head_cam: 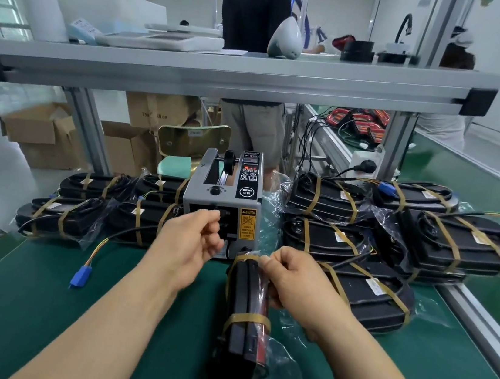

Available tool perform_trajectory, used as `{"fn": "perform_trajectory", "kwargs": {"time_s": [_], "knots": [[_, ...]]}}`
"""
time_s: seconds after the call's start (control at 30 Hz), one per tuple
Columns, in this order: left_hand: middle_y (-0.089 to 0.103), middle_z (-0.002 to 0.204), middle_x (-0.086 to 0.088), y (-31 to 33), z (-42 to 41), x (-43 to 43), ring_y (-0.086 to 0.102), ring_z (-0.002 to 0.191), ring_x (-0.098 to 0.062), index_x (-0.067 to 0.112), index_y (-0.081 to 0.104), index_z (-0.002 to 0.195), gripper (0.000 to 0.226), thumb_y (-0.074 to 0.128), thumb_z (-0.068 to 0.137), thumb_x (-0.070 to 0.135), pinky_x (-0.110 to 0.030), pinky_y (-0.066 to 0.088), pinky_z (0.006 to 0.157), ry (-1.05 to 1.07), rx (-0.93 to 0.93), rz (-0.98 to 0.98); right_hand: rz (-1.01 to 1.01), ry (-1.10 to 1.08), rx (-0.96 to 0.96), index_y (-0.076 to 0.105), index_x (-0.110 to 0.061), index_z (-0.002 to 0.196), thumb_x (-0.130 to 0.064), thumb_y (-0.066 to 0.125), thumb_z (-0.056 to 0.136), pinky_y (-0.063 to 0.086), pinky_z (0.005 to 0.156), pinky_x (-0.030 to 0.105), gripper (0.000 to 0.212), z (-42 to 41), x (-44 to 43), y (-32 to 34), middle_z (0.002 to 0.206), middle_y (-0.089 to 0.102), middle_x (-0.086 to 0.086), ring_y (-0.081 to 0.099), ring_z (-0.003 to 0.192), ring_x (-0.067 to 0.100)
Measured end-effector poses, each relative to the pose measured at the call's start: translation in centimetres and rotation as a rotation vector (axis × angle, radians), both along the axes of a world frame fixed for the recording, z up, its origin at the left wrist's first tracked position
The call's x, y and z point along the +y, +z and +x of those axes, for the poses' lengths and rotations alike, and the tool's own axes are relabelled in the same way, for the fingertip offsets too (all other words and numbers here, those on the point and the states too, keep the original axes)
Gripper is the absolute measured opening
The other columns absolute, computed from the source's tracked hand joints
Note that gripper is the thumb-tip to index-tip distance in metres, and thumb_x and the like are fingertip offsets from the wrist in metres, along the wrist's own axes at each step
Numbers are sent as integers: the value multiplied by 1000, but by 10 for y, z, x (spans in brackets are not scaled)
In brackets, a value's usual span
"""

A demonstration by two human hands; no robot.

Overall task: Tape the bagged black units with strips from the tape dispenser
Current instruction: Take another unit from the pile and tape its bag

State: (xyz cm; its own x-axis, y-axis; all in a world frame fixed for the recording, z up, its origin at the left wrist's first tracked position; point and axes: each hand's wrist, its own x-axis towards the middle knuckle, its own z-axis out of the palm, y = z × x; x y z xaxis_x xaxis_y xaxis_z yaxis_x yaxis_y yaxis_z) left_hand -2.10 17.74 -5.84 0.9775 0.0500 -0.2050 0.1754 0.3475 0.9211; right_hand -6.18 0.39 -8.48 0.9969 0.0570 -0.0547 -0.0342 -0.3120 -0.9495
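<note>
In the head view, the tape dispenser [222,200] stands on the green mat [36,304] at 12 o'clock, straight ahead. The bagged black unit [248,297] stands on its thin edge in the middle of the mat. It is at 6 o'clock from the dispenser, and its far end is just beside the machine. The right hand [292,279] holds the unit from the 3 o'clock side, with its fingers curled round the far part. A far tape band [246,257] and a near tape band [249,318] already go round it. The left hand [191,242] is up at the dispenser's mouth, at 10 o'clock from the unit. Its fingers are curled in, and the thumb and first finger are close together. I cannot tell if they pinch a strip, because no strip shows plainly. Piles of taped units lie at 9 o'clock [80,214] and at 3 o'clock [394,240] from the dispenser. I think the step now is getting a new strip. To do it well, pinch only the end of the strip and pull it straight back toward 6 o'clock, so it does not twist or stick to itself. The right hand should hold the unit steady and the bag flat, so the tape lies smooth.
</note>
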Motion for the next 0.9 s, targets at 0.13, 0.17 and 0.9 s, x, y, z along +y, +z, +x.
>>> {"fn": "perform_trajectory", "kwargs": {"time_s": [0.13,0.17,0.9], "knots": [[50,66,2,17,-25,13,43,54,-8,19,61,69,30,53,97,13,-23,46,58,-538,-108,258,53,20,-8,55,-18,73,-35,59,97,49,59,36,30,2,1,-3,55,59,-4,55,53,14],[49,65,3,19,-27,12,42,55,-8,19,61,71,26,55,97,15,-23,43,58,-588,-119,364,60,23,-8,55,-18,73,-35,59,97,48,59,35,30,2,1,-3,54,58,-5,54,51,12],[41,56,8,28,-13,0,35,49,-4,17,58,78,20,55,98,14,-19,36,51,-683,-158,904,91,42,9,57,-18,78,-30,56,100,44,48,20,25,0,3,-2,53,57,-8,53,45,4]]}}
